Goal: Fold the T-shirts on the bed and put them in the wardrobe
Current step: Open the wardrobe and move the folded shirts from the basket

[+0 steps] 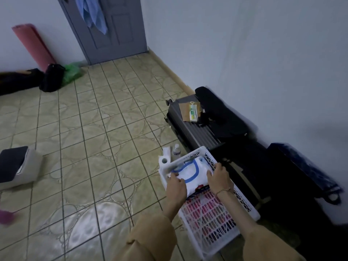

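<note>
Down at seven o'clock one glossy tiled floor (90,140) spreads wide and bare toward the grey door (111,34) at twelve o'clock, with a rolled pink mat (31,46) leaning at ten o'clock. At five o'clock stands one white plastic lattice basket (209,213), its rim squared, holding one folded white T-shirt (190,171) with soft blue trim. Two hands work it: the left hand (176,187) lies on the near-left fold, fingers curled and pressing on the cloth; the right hand (219,178) grips the right edge by the basket rim, fingers bent round the fabric. One ribbed grey suitcase (190,127) lies just beyond at three o'clock, dark bags (222,112) crowding the wall.
</note>
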The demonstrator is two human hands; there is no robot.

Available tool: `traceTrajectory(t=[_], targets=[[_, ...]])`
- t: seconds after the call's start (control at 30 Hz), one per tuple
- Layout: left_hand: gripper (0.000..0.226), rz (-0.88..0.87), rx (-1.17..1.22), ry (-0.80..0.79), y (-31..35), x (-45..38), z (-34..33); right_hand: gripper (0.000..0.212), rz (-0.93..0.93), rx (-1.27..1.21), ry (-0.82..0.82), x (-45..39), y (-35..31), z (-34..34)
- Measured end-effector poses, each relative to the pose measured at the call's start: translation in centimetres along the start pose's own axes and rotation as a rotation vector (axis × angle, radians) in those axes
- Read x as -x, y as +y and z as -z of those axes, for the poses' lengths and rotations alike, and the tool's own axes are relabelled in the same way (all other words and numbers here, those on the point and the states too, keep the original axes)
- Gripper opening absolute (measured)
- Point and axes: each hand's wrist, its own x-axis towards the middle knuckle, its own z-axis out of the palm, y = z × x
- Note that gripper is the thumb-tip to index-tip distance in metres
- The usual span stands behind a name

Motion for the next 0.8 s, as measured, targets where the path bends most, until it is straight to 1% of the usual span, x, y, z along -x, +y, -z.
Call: traceTrajectory(t=[0.07,0.13,0.23,0.33,0.43,0.53,0.67,0.73,0.8], targets=[[0.035,0.112,0.052,0.010,-1.5,-3.4,-2.1,0.046,-0.003,0.027,-0.033,-3.3,0.9,-2.2],[0.039,0.179,0.064,0.006,-3.2,-6.2,-4.5,0.047,0.003,0.045,-0.069,-6.4,2.1,-4.2],[0.036,0.203,0.050,0.013,-6.0,-10.1,-8.2,0.049,0.014,0.058,-0.113,-11.1,4.0,-7.6],[0.035,0.219,0.019,0.016,-8.3,-13.4,-10.5,0.052,0.034,0.103,-0.166,-14.8,5.7,-10.5],[0.051,0.247,-0.014,0.017,-10.8,-15.8,-12.7,0.051,0.039,0.147,-0.213,-17.9,7.3,-13.4],[0.059,0.292,-0.039,0.020,-12.7,-17.6,-14.9,0.052,0.027,0.171,-0.225,-20.3,8.7,-15.8],[0.058,0.345,-0.078,0.017,-15.0,-19.9,-17.7,0.053,-0.022,0.114,-0.234,-23.5,10.0,-18.3],[0.056,0.401,-0.029,0.022,-15.9,-20.5,-18.7,0.054,-0.052,0.065,-0.229,-24.4,10.5,-19.2],[0.055,0.473,0.047,0.088,-16.0,-20.9,-19.6,0.057,-0.082,0.039,-0.246,-25.0,11.1,-20.1]])
